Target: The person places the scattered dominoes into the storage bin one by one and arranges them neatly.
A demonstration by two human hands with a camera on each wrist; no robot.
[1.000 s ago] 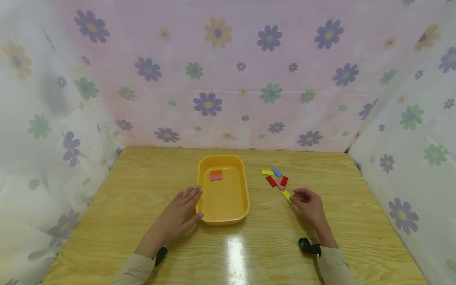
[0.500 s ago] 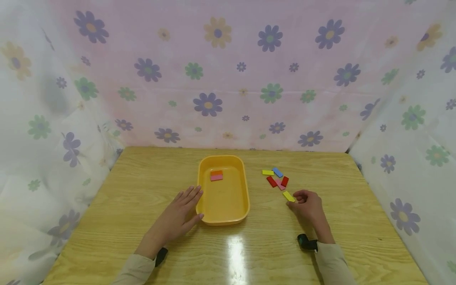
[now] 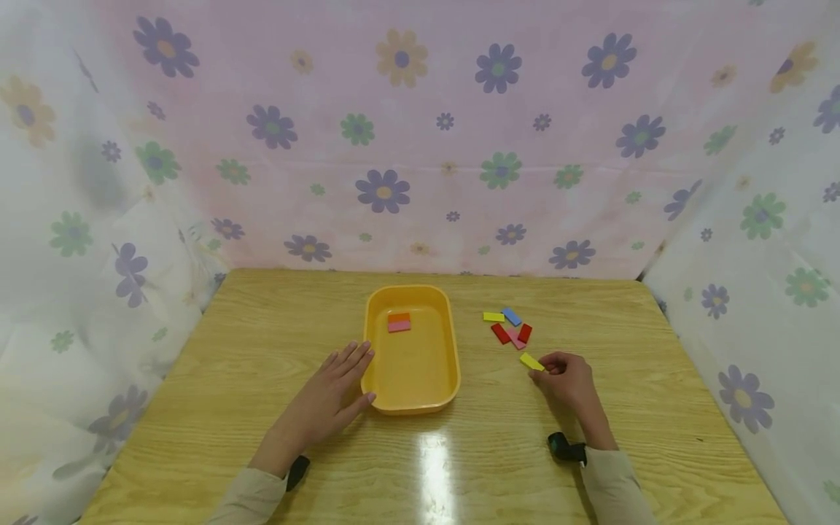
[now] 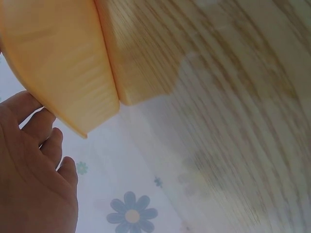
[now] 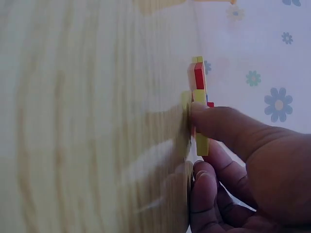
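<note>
My right hand pinches a small flat yellow block by its near end, between thumb and fingers. In the right wrist view the thumb lies across this yellow block, right by the tabletop. My left hand has its fingers spread straight over the left rim of a yellow-orange plastic tray. In the left wrist view the fingertips meet the tray's edge. Inside the tray, toward its far end, an orange block and a pink block lie side by side.
Just beyond the right hand lie a yellow block, a blue block, two red blocks and a pink block, close together. A wooden table bears everything. Flowered cloth stands behind and at both sides.
The right hand has shifted slightly left, its thumb now lower along the near yellow block, which has turned a little. The left hand and tray stay put.
</note>
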